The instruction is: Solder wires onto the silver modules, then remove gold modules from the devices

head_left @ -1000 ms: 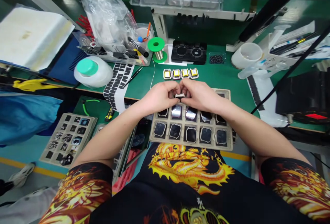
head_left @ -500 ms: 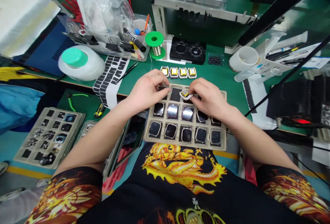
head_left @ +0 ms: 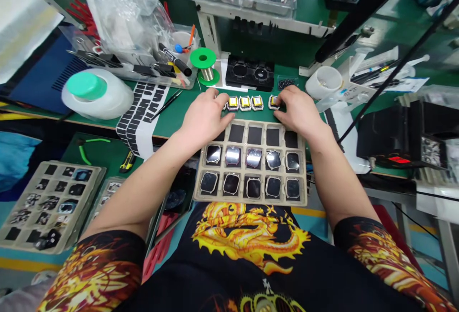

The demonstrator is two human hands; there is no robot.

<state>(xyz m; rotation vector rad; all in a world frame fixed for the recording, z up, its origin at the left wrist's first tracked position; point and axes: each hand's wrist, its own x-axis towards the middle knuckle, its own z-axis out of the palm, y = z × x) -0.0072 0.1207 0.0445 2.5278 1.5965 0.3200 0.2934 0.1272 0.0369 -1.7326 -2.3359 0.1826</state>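
At the right end of a row on the green bench, my right hand (head_left: 296, 111) pinches a small watch case (head_left: 273, 102) with a yellow battery-like block inside. Several similar cases, one of them a watch case (head_left: 245, 103), stand to its left, apart from it. My left hand (head_left: 205, 116) is at the row's left end, fingers curved with a gap between thumb and forefinger. It partly hides the leftmost case; whether it touches it I cannot tell. Below both hands lies a beige tray (head_left: 251, 202) with framed watch screens in its two near rows and dark bare pockets in its far row.
Behind the row are a solder wire spool (head_left: 203, 65), a black fixture (head_left: 250, 72) and a small box of dark screws (head_left: 287, 83). A white cup (head_left: 323, 82) stands right, a white bottle (head_left: 98, 94) left. Another parts tray (head_left: 96, 180) lies lower left.
My right hand has carried the watch case from above the tray to the bench at the row's right end. My left hand has moved from the tray to the row's left end.
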